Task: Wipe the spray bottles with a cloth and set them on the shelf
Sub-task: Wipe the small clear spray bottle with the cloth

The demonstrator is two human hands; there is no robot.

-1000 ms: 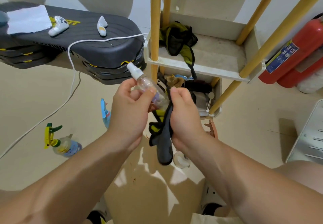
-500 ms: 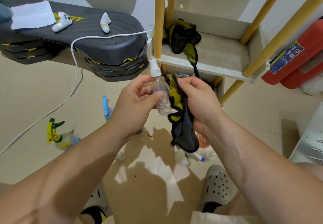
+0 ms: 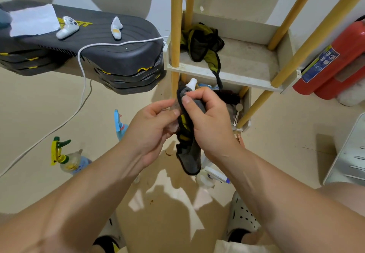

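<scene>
- The small spray bottle (image 3: 192,83) is held at mid-frame, just in front of the shelf (image 3: 246,61). Only its white cap and a sliver of clear body show above the cloth.
- The left hand (image 3: 152,128) has its fingertips curled onto the bottle's lower body. It looks like a light pinch rather than a full wrap.
- The right hand (image 3: 209,122) is closed round the cloth (image 3: 189,154), thumb on top, pressing it against the bottle. The cloth's loose end hangs below both hands.
- Risk: the bottle is small and smooth, and the left hand's hold is shallow, so a hard rub from the right hand could twist it out and drop it to the floor.
- Risk: rubbing upward over the cap could press the nozzle and release spray, or loosen the cap.
- Risk: the hanging tail of the cloth could catch on the bottle (image 3: 207,177) lying on the floor right below it.
- Risk: the shelf's upper tier already holds a bunched rag (image 3: 201,45). A narrow bottle set against that rag, or near the front lip, could tip over.
- Other bottles wait on the floor at lower left, among them a yellow-trigger sprayer (image 3: 67,159).
</scene>
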